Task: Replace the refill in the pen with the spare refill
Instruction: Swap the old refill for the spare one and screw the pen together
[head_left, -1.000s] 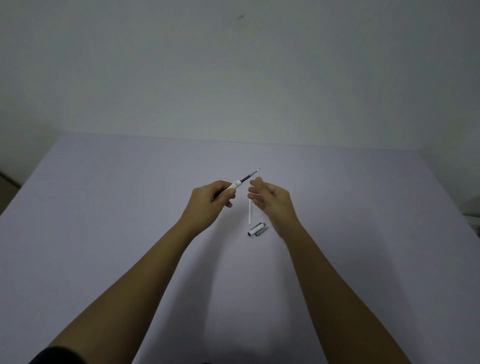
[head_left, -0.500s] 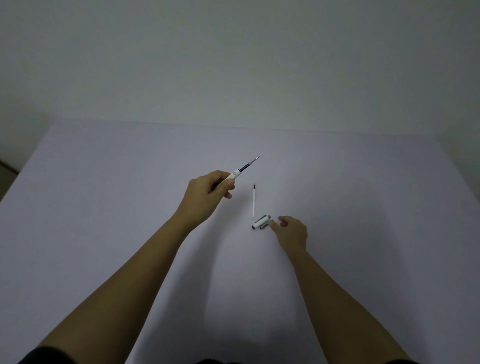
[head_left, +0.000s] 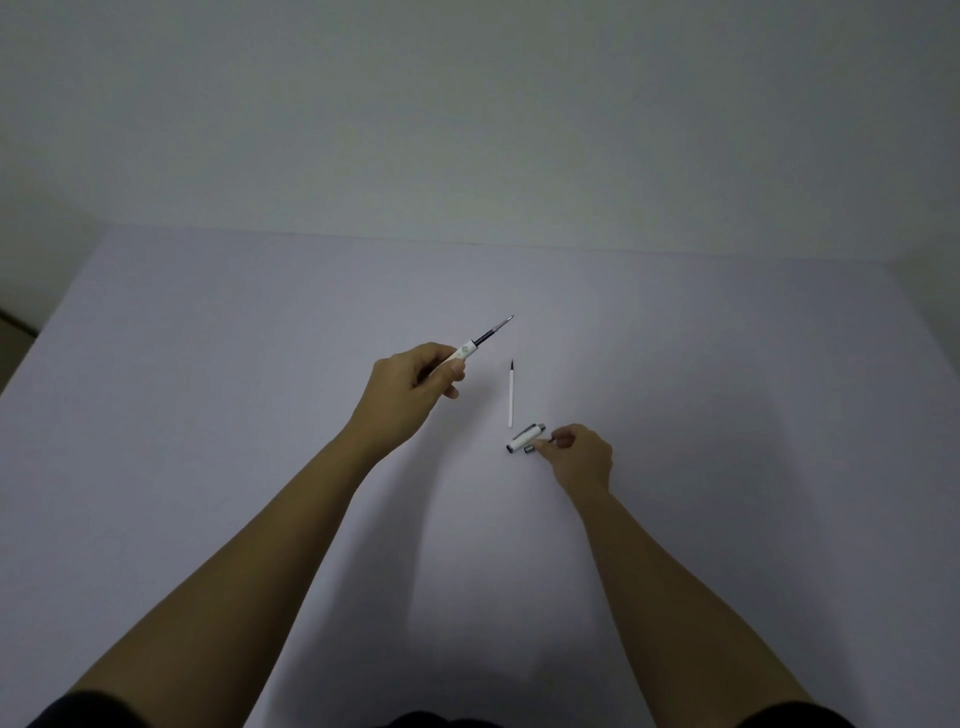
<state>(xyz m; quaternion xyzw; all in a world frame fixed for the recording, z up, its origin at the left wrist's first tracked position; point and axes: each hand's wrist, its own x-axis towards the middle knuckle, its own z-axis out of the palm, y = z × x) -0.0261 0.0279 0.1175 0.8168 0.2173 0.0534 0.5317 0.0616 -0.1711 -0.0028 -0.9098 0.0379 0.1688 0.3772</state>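
White plastic pen barrel (head_left: 457, 357), its dark refill (head_left: 492, 331) poking out, sits clamped in the left hand (head_left: 410, 384). The right hand (head_left: 579, 457) pinches the small nose piece (head_left: 531, 448) on the pale desk (head_left: 208, 415), beside the cap (head_left: 525, 438). The loose white refill (head_left: 511, 395) lies between (light, thin, likely bendy; best pinched mid-shaft).

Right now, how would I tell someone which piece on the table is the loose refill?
On the pale table, look between the two hands. The loose refill is the thin white stick with a dark tip, lying bare just beyond the stubby white cap. Unlike the pen in the left hand, nothing holds it.
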